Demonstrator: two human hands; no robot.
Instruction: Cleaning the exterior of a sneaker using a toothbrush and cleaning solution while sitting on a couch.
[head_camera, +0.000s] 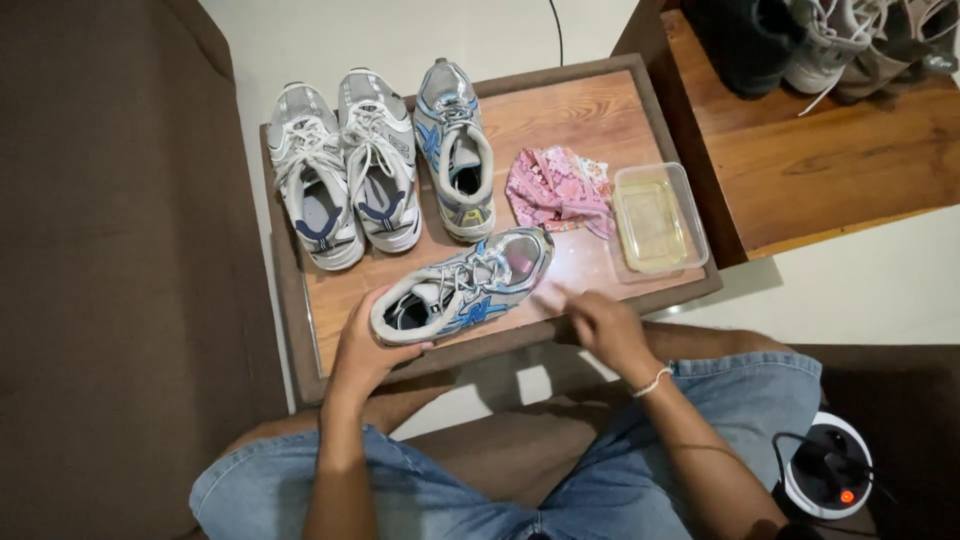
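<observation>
My left hand (362, 345) grips the heel of a silver and blue sneaker (462, 284), which lies tilted on its side over the front of a low wooden table (580, 110). My right hand (605, 325) hovers just right of the sneaker's toe, blurred, fingers bent; I cannot tell if it holds anything. A matching blue and silver sneaker (456, 150) stands upright behind it. A pink patterned cloth (555, 188) lies to the right, beside a clear plastic container (655, 218) with yellowish liquid.
Two grey and white sneakers (345, 170) stand side by side at the table's left. A brown sofa surrounds me. A wooden shelf (820, 150) at the upper right carries more shoes (830, 40). A white round device (825, 470) with a black cable sits at the lower right.
</observation>
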